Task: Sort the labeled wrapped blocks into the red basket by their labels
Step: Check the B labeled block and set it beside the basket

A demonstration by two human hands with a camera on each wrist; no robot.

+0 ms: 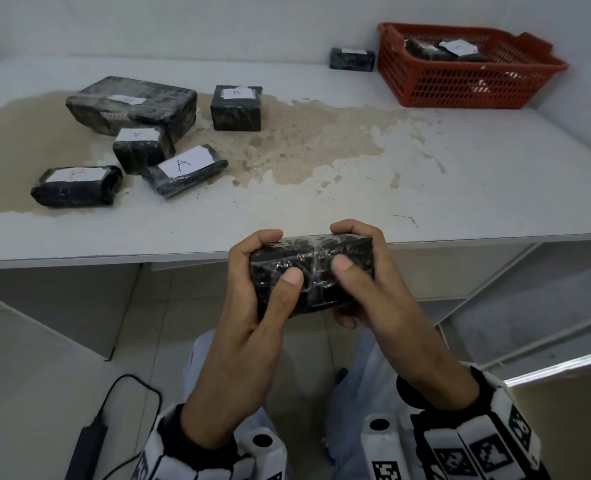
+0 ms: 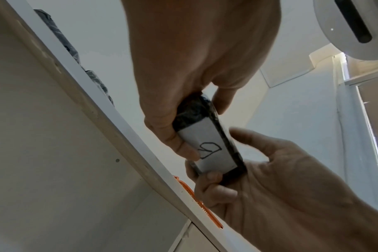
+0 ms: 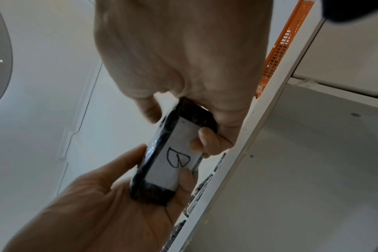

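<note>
Both hands on wrapped block, long axis L-R, label down.

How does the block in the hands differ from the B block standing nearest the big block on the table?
The held block is gripped by the left hand and right hand, label facing down; the table block rests untouched, label up. Both are black-wrapped and marked B.

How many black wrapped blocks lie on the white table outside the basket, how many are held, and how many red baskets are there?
Black plastic-wrapped blocks lying directly on the white table: 6
Black plastic-wrapped block held off the table: 1
Red plastic mesh basket: 1
Total: 8
</note>
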